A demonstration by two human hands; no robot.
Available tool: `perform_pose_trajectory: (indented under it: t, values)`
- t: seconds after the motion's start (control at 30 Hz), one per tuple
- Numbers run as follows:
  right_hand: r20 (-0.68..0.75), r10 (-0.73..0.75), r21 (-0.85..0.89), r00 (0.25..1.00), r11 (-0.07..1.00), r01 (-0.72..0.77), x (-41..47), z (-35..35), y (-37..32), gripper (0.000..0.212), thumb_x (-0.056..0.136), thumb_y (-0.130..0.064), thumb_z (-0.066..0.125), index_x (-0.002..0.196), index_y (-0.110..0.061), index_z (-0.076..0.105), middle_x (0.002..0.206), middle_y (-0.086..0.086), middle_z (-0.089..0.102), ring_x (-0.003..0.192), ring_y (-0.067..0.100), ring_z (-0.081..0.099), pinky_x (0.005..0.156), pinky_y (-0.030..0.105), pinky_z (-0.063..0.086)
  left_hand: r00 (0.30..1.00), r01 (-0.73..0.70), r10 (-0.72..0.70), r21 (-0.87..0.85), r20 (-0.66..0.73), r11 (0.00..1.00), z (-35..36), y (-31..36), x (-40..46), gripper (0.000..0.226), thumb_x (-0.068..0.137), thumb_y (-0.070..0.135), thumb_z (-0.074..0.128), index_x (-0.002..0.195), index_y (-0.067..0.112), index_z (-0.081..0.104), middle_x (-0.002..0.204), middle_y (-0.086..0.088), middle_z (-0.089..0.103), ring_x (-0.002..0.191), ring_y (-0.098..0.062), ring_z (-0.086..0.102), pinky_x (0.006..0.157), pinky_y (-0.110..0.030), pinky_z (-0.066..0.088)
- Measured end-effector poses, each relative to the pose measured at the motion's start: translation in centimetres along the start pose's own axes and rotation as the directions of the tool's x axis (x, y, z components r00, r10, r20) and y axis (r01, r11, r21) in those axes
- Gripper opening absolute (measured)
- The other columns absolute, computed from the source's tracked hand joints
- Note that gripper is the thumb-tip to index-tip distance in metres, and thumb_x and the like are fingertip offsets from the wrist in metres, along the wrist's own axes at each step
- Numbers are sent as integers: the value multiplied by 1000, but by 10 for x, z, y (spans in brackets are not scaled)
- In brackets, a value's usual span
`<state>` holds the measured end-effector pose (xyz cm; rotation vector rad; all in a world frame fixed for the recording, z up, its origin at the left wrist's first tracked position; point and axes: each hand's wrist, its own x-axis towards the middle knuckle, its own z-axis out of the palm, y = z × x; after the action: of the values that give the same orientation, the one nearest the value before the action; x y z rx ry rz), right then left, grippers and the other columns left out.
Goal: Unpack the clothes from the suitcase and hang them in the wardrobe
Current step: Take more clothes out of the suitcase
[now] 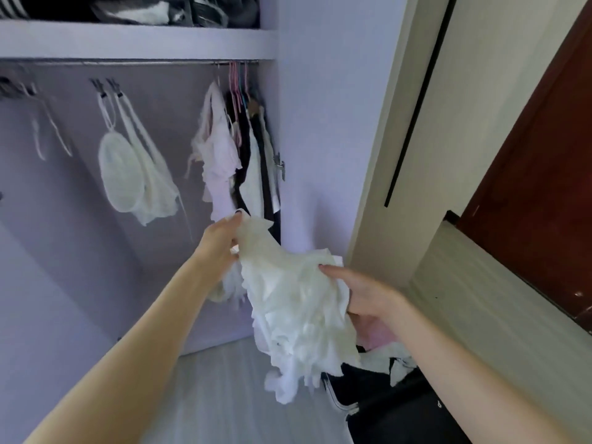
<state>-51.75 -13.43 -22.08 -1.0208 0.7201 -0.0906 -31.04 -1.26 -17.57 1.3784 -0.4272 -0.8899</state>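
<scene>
1. The left hand (221, 241) is closed on the upper end of a white ruffled garment (298, 312), fingers pinching the fabric at its top edge.
2. The right hand (362, 293) grips the same garment lower down at its side, thumb on top of the cloth and fingers curled beneath it.
3. The garment stretches between the two hands and hangs below them in ragged, frilly layers, its bottom edge dangling over the floor (217, 395).
4. Below the right hand lies the open suitcase (394, 408), dark inside, with black and white clothes bunched in it.
5. Beyond the left hand stands the wardrobe (134, 40), pale lilac, with a metal rail (128, 63) under its shelf.
6. Up and just past the left hand, several hung clothes (221, 149), white and black, crowd the rail's far end on pink hangers (235, 88).
7. Further off to that hand's outer side, a white lace piece (134, 174) hangs from clips.
8. Above the shelf, dark folded clothing (134, 8) is stacked.
9. Out past the right hand are a cream wall panel and a dark red-brown door (538, 174).
</scene>
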Motion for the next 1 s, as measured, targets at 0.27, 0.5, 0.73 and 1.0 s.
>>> perform_pose_trajectory:
  t: [0.27, 0.5, 0.73, 1.0]
  values:
    - [-9, -194, 393, 981, 902, 182, 33, 71, -45, 63, 102, -32, 29, 67, -8, 76, 70, 9, 73, 61, 17, 71, 54, 25, 57, 951, 298, -307, 302, -18, 905, -59, -12, -22, 33, 89, 51, 53, 101, 21, 62, 91, 3, 69, 80, -16, 66, 70, -37, 53]
    - [-57, -230, 323, 972, 916, 236, 59, 93, -65, 44, 100, -27, 35, 70, -16, 65, 71, 6, 64, 63, 16, 65, 61, 27, 50, 962, 241, -255, 136, 95, 961, -75, -14, -16, 35, 85, 18, 65, 116, 2, 61, 108, -15, 69, 92, -27, 67, 75, -34, 55]
    - [-298, 29, -366, 954, 920, -142, 75, 82, -50, 72, 83, -39, 68, 141, -10, 38, 136, 7, 42, 124, 30, 43, 95, 49, 38, 970, 179, -132, 235, -202, 955, -69, 17, 6, 22, 79, 16, 74, 85, -2, 64, 90, -17, 68, 76, -29, 64, 67, -29, 56]
    - [127, -141, -614, 982, 767, 189, 65, 128, -39, 37, 84, -39, 67, 117, -26, 55, 98, -12, 63, 89, 3, 62, 71, 24, 54, 960, 87, -37, 170, -276, 982, -47, 34, 18, 15, 81, 8, 69, 88, -2, 61, 88, -15, 65, 74, -25, 64, 63, -30, 54]
